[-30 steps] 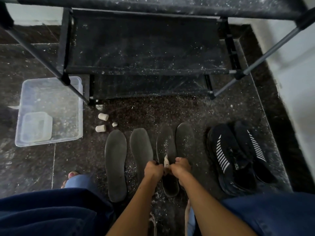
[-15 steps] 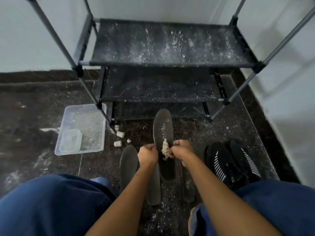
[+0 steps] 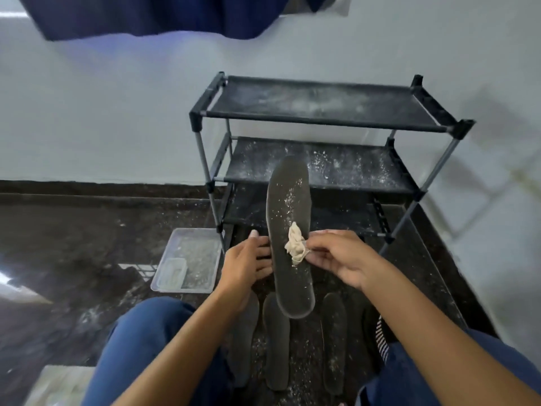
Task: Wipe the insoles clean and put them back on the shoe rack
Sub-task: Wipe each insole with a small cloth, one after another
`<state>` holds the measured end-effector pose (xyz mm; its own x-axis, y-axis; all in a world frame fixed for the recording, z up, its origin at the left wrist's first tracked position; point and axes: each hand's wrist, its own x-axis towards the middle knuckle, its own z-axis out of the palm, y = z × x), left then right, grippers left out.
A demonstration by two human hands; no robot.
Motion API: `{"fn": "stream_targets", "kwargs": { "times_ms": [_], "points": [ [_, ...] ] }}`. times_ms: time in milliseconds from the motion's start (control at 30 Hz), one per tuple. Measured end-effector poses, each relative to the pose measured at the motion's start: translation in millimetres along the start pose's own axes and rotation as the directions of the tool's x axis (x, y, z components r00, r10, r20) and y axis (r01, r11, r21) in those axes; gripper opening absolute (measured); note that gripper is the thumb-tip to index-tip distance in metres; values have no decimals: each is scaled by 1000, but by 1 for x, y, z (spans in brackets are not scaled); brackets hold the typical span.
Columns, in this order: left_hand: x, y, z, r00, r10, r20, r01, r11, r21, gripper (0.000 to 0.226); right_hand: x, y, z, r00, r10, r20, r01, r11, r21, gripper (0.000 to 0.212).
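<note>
Insole [image 3: 288,230] raised higher; left hand [image 3: 244,266] gripping it, right hand [image 3: 341,259] pinching cloth [image 3: 296,243]; floor [image 3: 87,244] dusty.

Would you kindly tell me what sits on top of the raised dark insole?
A crumpled beige cloth, pinched by the right hand, lies on the raised dark insole amid white specks; the left hand's fingers behind it are hidden.
</note>
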<state>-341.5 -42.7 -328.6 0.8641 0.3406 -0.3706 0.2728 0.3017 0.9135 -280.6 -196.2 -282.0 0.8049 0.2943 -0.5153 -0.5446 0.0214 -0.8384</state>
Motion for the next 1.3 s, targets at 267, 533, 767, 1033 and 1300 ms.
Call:
{"fn": "stream_targets", "kwargs": {
  "times_ms": [267, 533, 767, 1033, 1300],
  "points": [
    [3, -5, -4, 903, -104, 417, 299, 850, -434, 112, -24, 20, 1, 986, 124, 114, -112, 988, -110, 10],
    [30, -10, -2, 818, -95, 567, 372, 839, -397, 104, -7, 27, -8, 958, 262, 115, -254, 964, -76, 10],
    [35, -5, -6, 752, -104, 651, 385, 870, -306, 87, -1, 30, -6, 939, 325, 108, -329, 944, 18, 19],
    [29, -5, -7, 763, -153, 629, 465, 805, -369, 80, -15, -13, -32, 993, 77, 93, -40, 937, -347, 23],
    [19, -22, 13, 675, -222, 704, 515, 824, -234, 75, 4, -14, -25, 773, -628, 95, 536, 565, -627, 34]
  ]
}}
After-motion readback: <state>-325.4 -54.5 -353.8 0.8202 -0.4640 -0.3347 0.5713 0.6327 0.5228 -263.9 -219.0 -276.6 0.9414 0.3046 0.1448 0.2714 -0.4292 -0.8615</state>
